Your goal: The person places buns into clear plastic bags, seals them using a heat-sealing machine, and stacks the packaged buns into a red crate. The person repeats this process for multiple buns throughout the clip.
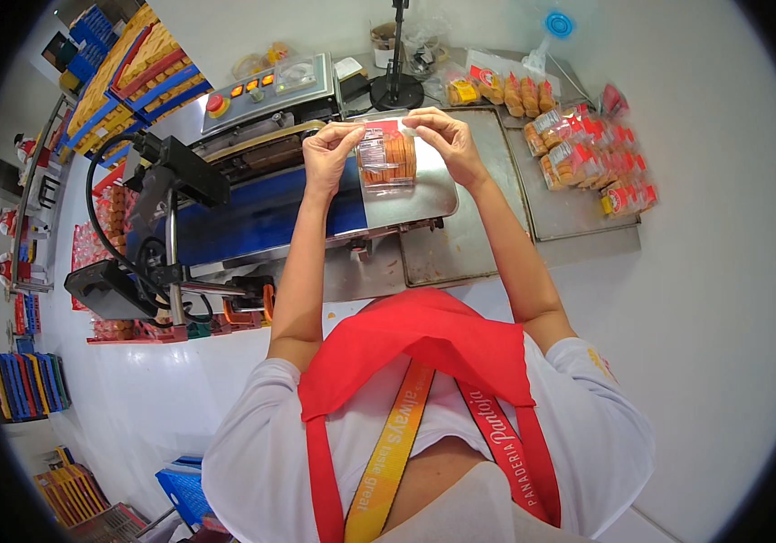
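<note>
At the blue belt's [257,213] end, a metal plate [430,195] is lying beneath the pack [387,161]. The left hand [327,156] and right hand [449,145] are pinching its upper corners. It is probably weighing little; slick-looking film is enclosing seemingly brittle biscuits [397,154], so edges are offering safer holds.

Free room above tray [447,249], packs [573,163] rightward

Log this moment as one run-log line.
left hand: pinching clear packet, top left | right hand: pinching it, top right | contents: brown baked goods | beneath: metal plate
</note>
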{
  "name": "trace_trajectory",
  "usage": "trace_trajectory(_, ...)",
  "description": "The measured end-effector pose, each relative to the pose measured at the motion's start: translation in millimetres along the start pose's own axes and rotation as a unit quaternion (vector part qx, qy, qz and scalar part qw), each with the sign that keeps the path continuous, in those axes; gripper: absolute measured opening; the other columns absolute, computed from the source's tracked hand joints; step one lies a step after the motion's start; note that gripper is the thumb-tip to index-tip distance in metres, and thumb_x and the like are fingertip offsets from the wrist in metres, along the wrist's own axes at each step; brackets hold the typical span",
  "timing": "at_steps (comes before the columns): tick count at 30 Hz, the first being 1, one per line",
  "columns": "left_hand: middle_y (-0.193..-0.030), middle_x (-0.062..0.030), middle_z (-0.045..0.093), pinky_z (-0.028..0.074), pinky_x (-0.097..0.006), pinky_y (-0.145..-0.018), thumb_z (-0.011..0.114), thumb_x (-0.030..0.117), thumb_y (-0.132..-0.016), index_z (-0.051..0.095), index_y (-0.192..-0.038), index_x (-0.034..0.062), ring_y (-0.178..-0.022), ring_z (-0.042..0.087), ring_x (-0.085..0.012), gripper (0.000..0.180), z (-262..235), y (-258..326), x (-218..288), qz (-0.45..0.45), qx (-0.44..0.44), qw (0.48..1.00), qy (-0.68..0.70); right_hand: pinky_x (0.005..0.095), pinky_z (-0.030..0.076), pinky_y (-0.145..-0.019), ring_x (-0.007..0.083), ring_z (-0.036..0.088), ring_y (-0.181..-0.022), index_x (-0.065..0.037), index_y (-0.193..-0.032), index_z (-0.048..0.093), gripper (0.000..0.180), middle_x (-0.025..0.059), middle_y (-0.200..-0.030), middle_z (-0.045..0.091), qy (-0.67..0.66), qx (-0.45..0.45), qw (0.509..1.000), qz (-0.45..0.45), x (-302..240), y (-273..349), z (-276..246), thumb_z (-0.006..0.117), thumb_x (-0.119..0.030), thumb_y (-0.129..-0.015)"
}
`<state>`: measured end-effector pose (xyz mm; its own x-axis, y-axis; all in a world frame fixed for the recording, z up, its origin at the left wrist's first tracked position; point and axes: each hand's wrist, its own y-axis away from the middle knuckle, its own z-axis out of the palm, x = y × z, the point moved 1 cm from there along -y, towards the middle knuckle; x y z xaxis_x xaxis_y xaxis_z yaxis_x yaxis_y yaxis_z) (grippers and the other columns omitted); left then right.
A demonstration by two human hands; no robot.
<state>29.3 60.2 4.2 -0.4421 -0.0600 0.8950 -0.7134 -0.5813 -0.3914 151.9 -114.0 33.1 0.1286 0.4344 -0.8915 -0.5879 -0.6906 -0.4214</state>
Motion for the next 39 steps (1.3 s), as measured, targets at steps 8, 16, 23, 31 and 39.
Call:
trace_trajectory(8,-0.087,-0.0094,0.068,0.048,-0.023,-0.074,0.068,-0.002,-0.080,0.070,-0.081,-0.0025,-0.080,0.061,-0.0106,0.002,6,16,19,0.006,-0.024,0.997,-0.072,0.0229,0.046,-0.075,0.0097,0.058,-0.081,0.000,-0.082,0.070,0.003,0.0060,-0.084,0.066,0.143,0.058,0.986,-0.064,14,9,0,0.069,-0.002,-0.080)
trace_trajectory(16,-0.074,-0.0038,0.068,0.049,-0.022,-0.065,0.073,0.010,-0.076,0.064,-0.074,0.0006,-0.070,0.062,-0.0062,0.013,13,-8,24,-0.057,-0.014,0.948,-0.313,0.0206,0.048,-0.062,0.0074,0.060,-0.065,0.003,-0.084,0.067,0.014,0.0055,-0.074,0.067,0.092,0.102,0.988,0.072,39,-15,-12,0.074,-0.005,-0.075)
trace_trajectory(23,-0.072,-0.0094,0.068,0.052,-0.038,-0.071,0.076,0.015,-0.062,0.065,-0.072,0.0088,-0.076,0.067,-0.0265,0.016,14,-58,-25,-0.026,-0.020,0.791,-0.611,0.0299,0.049,-0.060,0.0147,0.062,-0.060,-0.003,-0.074,0.066,0.024,0.0074,-0.067,0.066,0.362,0.093,0.916,0.146,101,-70,-29,0.084,-0.011,-0.059)
trace_trajectory(31,-0.075,-0.0108,0.068,0.052,-0.039,-0.075,0.075,0.011,-0.062,0.069,-0.071,0.0110,-0.079,0.067,-0.0284,0.011,16,-64,-28,-0.059,-0.029,0.778,-0.625,0.0384,0.052,-0.067,0.0293,0.066,-0.073,-0.008,-0.070,0.068,0.007,0.0125,-0.076,0.067,0.548,-0.034,0.836,0.022,80,-70,-16,0.073,-0.013,-0.067)
trace_trajectory(39,-0.079,-0.0133,0.068,0.053,-0.039,-0.076,0.073,0.010,-0.064,0.072,-0.074,0.0124,-0.079,0.067,-0.0300,0.010,14,-65,-32,-0.065,-0.023,0.782,-0.619,0.0443,0.051,-0.071,0.0358,0.064,-0.077,-0.007,-0.079,0.071,0.025,0.0172,-0.078,0.066,0.611,-0.216,0.762,0.004,60,-77,-3,0.055,-0.026,-0.085)
